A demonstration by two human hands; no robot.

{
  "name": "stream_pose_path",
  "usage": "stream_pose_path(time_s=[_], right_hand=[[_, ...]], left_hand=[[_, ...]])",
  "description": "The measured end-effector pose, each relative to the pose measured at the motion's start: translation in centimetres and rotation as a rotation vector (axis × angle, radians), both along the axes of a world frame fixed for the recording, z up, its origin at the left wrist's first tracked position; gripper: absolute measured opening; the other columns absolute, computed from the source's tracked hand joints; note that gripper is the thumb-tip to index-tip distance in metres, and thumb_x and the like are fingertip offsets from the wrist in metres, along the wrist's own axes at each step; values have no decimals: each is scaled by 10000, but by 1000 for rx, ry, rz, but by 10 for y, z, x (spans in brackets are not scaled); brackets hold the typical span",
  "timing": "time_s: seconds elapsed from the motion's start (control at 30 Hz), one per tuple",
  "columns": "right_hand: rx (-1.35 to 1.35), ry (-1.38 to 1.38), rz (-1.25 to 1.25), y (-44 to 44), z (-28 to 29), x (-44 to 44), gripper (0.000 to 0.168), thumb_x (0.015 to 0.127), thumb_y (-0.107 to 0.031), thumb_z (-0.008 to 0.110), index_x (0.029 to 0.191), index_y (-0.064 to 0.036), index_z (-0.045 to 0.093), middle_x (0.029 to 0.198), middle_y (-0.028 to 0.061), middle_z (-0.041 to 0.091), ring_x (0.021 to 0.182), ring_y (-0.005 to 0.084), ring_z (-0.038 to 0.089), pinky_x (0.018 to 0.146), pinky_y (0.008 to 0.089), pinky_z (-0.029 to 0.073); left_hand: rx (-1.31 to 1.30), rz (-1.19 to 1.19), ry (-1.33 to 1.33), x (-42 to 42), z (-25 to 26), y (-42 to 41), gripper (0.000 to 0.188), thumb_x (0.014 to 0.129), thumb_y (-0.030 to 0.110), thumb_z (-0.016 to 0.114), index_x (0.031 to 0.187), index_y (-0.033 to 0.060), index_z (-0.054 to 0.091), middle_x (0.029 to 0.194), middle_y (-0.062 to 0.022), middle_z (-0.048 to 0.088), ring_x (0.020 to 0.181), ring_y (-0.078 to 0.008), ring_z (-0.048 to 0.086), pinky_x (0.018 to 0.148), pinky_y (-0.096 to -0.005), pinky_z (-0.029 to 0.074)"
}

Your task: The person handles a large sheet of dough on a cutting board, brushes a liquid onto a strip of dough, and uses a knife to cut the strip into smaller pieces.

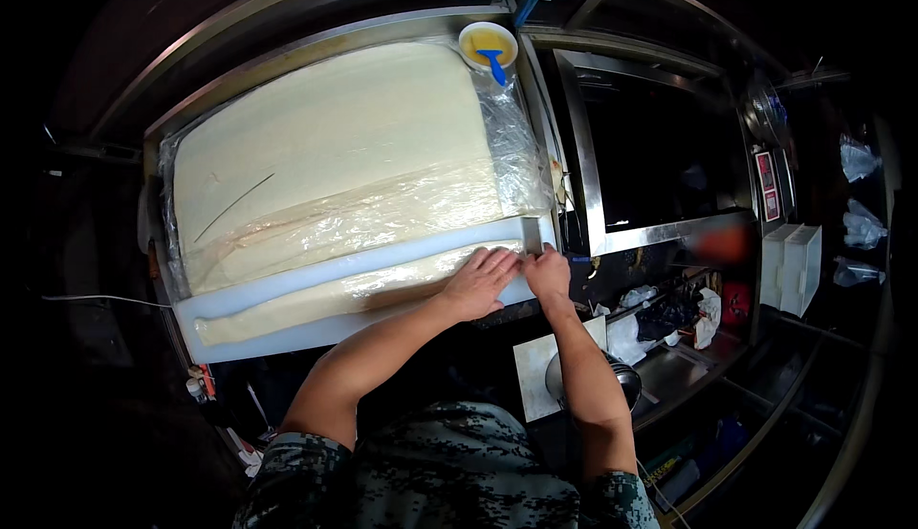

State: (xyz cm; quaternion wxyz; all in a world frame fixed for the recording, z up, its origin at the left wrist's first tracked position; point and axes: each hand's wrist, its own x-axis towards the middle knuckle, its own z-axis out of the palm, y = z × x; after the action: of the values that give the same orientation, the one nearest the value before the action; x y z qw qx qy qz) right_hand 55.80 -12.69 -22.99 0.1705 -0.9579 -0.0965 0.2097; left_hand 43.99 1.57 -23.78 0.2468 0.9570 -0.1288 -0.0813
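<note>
A long strip of dough (358, 287) lies across a white cutting board (290, 346). My left hand (482, 282) rests flat on the strip's right end, fingers slightly spread. My right hand (549, 273) is closed around the handle of a broad metal blade (532, 236), which stands at the strip's right tip; the handle itself is mostly hidden. Behind the strip is a large sheet of dough (330, 127), its near part under clear plastic film (387, 203). A white bowl (465, 31) of yellow liquid stands at the sheet's far right corner, with a blue-handled brush (495, 63) in it.
A metal-framed dark panel (595, 170) is to the right of the dough. White plastic containers (791, 271) stand farther right. Near my right forearm are a pale square board (531, 378), a metal pot (624, 378) and crumpled bags (627, 335). A metal rim borders the far side.
</note>
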Motion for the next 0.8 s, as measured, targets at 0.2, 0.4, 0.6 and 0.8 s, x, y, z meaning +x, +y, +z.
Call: stream_pose_path(time_s=[0.2,0.4,0.6,0.8], right_hand=[[69,-49,-130,-50,2,-4,289,788,-206,614,944,35,642,870,280,666,852,434,655,790,482,528],[31,-5,-148,-69,9,-21,297,779,-206,603,925,50,637,846,293,656,844,445,650,779,485,530],[-2,93,-80,-55,3,-15,271,782,-212,591,880,34,646,845,284,661,843,432,656,783,497,528],[-74,79,29,-31,0,-8,270,794,-214,574,890,29,643,846,275,666,839,438,656,789,502,527]], left_hand=[[119,-103,-35,35,-21,-2,912,831,610,565,1487,46,278,1560,-122,248,1460,-257,170,1174,-481,114],[220,-14,-3,38,-23,0,979,808,674,541,1493,38,251,1558,-136,248,1451,-255,190,1171,-481,126],[159,-208,-96,16,-26,-21,904,814,665,536,1460,61,346,1534,-108,300,1440,-273,210,1161,-498,139],[-55,22,-32,-7,-11,-13,817,779,487,689,1403,36,413,1474,-149,358,1412,-311,250,1139,-543,160]])
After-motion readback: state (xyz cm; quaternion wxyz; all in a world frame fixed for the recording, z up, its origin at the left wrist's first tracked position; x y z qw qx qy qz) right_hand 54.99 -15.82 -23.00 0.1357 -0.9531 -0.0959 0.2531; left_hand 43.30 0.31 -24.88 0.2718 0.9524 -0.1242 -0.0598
